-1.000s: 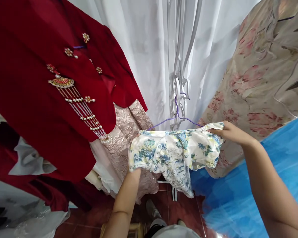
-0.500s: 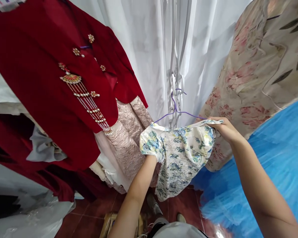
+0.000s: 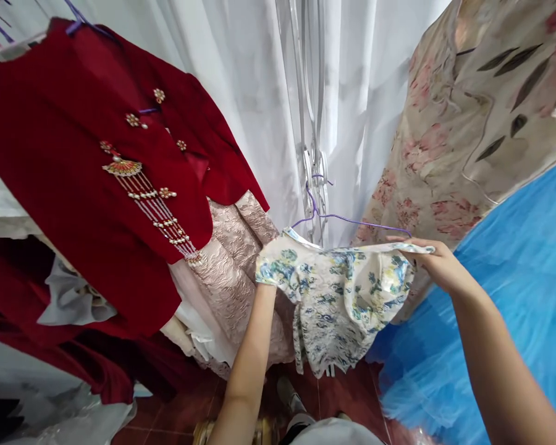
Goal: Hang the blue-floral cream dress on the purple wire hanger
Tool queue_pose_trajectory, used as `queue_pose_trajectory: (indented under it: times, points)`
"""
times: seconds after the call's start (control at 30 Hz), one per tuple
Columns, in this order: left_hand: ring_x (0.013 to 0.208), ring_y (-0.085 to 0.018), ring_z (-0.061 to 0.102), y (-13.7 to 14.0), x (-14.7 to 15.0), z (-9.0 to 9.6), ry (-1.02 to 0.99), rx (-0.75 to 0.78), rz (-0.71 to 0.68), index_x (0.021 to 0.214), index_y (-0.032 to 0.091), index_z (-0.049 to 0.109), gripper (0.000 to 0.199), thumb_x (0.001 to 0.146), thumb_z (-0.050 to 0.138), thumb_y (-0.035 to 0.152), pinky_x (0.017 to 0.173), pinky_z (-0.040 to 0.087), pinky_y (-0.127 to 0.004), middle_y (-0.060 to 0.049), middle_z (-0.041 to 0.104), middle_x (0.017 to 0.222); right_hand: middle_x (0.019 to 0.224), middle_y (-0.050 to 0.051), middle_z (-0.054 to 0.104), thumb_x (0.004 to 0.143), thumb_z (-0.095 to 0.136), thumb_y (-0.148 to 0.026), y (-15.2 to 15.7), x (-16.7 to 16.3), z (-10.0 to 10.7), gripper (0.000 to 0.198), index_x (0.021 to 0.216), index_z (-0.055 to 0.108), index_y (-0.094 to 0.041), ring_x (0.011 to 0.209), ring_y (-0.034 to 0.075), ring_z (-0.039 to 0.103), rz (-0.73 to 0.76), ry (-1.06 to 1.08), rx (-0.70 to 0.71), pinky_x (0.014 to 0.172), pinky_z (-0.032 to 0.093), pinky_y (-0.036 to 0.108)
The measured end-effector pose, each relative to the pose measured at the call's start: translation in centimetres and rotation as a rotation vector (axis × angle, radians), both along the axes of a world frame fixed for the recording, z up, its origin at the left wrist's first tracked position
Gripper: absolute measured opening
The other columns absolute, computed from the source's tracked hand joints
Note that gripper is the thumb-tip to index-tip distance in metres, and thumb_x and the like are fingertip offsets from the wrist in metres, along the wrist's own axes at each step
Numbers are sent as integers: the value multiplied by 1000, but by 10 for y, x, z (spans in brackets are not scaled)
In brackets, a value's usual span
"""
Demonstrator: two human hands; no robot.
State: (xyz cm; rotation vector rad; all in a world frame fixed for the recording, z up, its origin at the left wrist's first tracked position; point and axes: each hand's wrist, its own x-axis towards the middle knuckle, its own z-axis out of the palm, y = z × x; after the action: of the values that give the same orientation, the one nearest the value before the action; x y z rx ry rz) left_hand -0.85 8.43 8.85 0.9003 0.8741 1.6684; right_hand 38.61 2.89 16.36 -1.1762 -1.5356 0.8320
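Observation:
A white floral top (image 3: 338, 290) with blue and yellow flowers hangs in front of me on a thin purple hanger (image 3: 343, 216). The hanger's left arm enters the neckline; its right arm shows above the cloth, its tip close to my right fingers. My right hand (image 3: 440, 262) is closed on the top's right shoulder edge and holds it stretched outward. On the other side, my left forearm goes into the short left sleeve. Cloth covers my left hand, so its fingers are hidden.
White metal bars (image 3: 311, 117) with ring hooks stand before a white curtain (image 3: 241, 80). At left hang a dark red beaded jacket (image 3: 134, 247) and a pink textured garment (image 3: 229, 266). To the right are a beige floral dress (image 3: 445, 123) and blue tulle (image 3: 505, 296).
My right hand has moved slightly right and down, pulling the shoulder edge outward. More of the hanger's right arm now shows outside the top. The view has shifted a little.

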Motion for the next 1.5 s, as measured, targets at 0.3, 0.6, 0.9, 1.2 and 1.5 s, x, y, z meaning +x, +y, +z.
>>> queue_pose_trajectory:
  times: [0.3,0.6,0.9,1.2,1.5]
  points:
    - [139,-31,46,-27,1,20,417,43,-181,133,29,58,54,84,75,44,114,38,-51,-12,51,150,130,11,70,80,64,-31,-1,-2,-18,15,77,76,-24,121,36,62,72,-178,243,101,47,45]
    - [132,-30,53,-47,55,-53,398,-83,-558,135,24,56,61,92,53,66,114,38,-51,-15,58,141,112,10,73,70,60,-15,4,-15,-35,20,79,76,-22,105,29,66,99,-112,209,89,48,38]
    - [125,-27,58,-90,104,-90,619,116,-617,128,22,63,48,87,71,45,113,39,-42,-11,65,131,68,2,62,70,61,-17,-20,-44,-13,7,65,66,-18,65,17,56,346,-115,26,60,44,27]
    - [68,-14,50,-128,49,-114,606,-173,-971,71,13,65,70,70,65,83,67,41,-27,-1,56,68,54,0,54,72,78,-47,-24,-26,-11,34,60,64,-18,49,13,45,186,-42,-51,47,37,26]
    - [79,-18,54,-116,-41,-52,681,39,-121,76,17,64,21,71,77,32,74,45,-27,-2,58,80,94,8,72,80,75,-35,-5,-30,-32,9,77,78,-27,112,32,62,-57,-32,331,93,50,43]
